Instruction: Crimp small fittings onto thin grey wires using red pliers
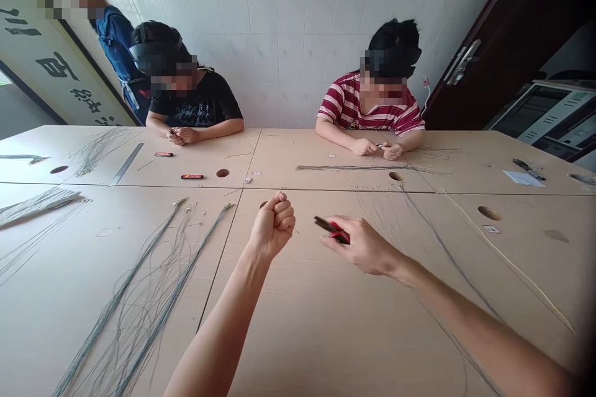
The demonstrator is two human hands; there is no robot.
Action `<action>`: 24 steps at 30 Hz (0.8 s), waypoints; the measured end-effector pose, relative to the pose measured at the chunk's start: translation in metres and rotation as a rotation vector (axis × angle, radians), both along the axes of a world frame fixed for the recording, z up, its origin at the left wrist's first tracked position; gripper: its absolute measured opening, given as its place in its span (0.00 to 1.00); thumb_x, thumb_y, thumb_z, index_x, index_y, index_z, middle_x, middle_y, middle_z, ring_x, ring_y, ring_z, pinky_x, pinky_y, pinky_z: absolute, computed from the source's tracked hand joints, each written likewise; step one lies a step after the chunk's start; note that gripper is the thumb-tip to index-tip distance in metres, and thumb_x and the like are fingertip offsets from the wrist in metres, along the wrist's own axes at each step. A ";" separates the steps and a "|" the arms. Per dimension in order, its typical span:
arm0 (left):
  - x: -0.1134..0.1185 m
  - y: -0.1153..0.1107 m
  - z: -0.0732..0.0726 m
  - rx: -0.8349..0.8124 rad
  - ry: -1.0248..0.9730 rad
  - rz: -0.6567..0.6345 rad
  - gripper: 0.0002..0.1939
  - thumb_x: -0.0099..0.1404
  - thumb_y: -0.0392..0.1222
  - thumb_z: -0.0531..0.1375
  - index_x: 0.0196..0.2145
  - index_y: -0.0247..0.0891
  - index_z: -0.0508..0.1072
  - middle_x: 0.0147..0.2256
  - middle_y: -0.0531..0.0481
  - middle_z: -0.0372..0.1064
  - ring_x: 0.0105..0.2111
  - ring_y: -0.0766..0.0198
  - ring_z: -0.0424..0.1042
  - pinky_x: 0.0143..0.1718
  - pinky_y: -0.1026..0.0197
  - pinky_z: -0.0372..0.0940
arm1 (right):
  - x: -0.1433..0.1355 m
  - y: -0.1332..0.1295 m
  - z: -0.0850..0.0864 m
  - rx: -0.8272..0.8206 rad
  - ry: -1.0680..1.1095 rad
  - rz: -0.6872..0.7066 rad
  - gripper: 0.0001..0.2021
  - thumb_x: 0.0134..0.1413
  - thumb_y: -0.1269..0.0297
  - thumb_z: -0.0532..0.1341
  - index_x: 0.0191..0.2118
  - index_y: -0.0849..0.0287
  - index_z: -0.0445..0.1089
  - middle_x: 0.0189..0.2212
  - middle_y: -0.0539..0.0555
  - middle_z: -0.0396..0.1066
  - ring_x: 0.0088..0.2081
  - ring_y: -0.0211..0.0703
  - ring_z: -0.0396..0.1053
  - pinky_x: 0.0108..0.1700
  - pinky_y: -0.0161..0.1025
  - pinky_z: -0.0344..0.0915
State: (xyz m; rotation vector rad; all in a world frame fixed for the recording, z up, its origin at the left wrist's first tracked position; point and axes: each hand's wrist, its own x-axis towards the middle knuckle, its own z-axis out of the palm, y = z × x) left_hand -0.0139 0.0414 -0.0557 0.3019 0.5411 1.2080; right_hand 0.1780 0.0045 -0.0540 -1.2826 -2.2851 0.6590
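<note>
My left hand (pixel 275 223) is closed in a fist with the thumb on top, raised over the table in the middle of the view. Whatever its fingers may hold is hidden. To its right, my right hand (pixel 367 245) grips a pair of pliers (pixel 333 229) with red and black handles. The dark jaws point left toward the fist, with a gap between them. Long thin grey-green wires (pixel 172 298) lie in bundles on the table left of my left arm. Another thin wire bundle (pixel 442 232) runs under my right forearm.
The light wooden table (pixel 326 335) has seams and round holes. Across it sit a person in black (pixel 205 96) and a person in red stripes (pixel 344 99). Red markers (pixel 192 177), a metal ruler (pixel 127 164), a paper with a black pen (pixel 524 178) and a pale cord (pixel 507 260) lie about.
</note>
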 end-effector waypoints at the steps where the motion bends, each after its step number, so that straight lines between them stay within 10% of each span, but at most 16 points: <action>1: 0.000 0.001 0.001 -0.005 -0.032 0.017 0.17 0.71 0.31 0.43 0.25 0.36 0.60 0.16 0.62 0.35 0.12 0.75 0.39 0.11 0.71 0.40 | -0.003 -0.002 -0.004 -0.043 0.117 -0.035 0.10 0.60 0.58 0.55 0.38 0.58 0.67 0.29 0.50 0.69 0.29 0.37 0.64 0.31 0.33 0.58; 6: 0.001 -0.002 0.001 -0.030 -0.145 0.059 0.18 0.72 0.30 0.42 0.25 0.36 0.59 0.15 0.62 0.37 0.12 0.74 0.42 0.11 0.71 0.41 | -0.024 -0.014 -0.023 -0.124 0.444 -0.125 0.11 0.59 0.56 0.57 0.39 0.58 0.65 0.33 0.52 0.67 0.30 0.36 0.64 0.32 0.33 0.61; 24: 0.013 -0.010 0.003 -0.035 -0.236 0.018 0.21 0.73 0.32 0.39 0.25 0.35 0.60 0.15 0.62 0.38 0.11 0.76 0.44 0.10 0.71 0.42 | -0.045 -0.015 -0.034 0.174 0.427 -0.179 0.12 0.59 0.62 0.56 0.25 0.56 0.55 0.22 0.47 0.57 0.26 0.36 0.55 0.33 0.35 0.57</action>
